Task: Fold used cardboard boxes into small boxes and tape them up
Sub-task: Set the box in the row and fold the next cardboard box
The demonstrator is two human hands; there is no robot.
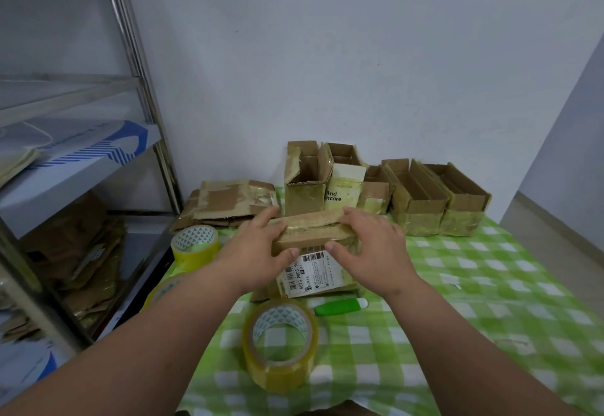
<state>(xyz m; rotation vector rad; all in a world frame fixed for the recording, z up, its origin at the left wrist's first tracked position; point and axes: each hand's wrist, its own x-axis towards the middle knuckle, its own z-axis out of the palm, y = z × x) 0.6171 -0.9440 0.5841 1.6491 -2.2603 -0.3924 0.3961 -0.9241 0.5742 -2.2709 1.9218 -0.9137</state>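
Both hands gripped the small cardboard box (312, 237) at mid-bench, over the green checked cloth (474, 285). Left hand (258, 245) held the box's left end, fingers (274, 219) curled over the top edge, thumb pressed on the near face. Right hand (372, 242) held the right end the same way, fingers laid over the top, thumb on the front near the shipping label (310, 272). The box's top flaps looked folded shut under yellowish tape; contents could not be told. A row of open boxes (418, 200) stood along the wall behind, flaps up, insides showing bare cardboard. One cream box (343, 187) in that row carried printed text. Flattened cardboard (232, 200) lay at the far left corner of the bench. One tape roll (196, 244) sat left of the hands, another tape roll (281, 340) nearer the camera, a third partly hidden under the left forearm. A green cutter (340, 306) lay just in front of the box. More flattened cardboard was stacked on the metal shelf (137, 66) to the left.
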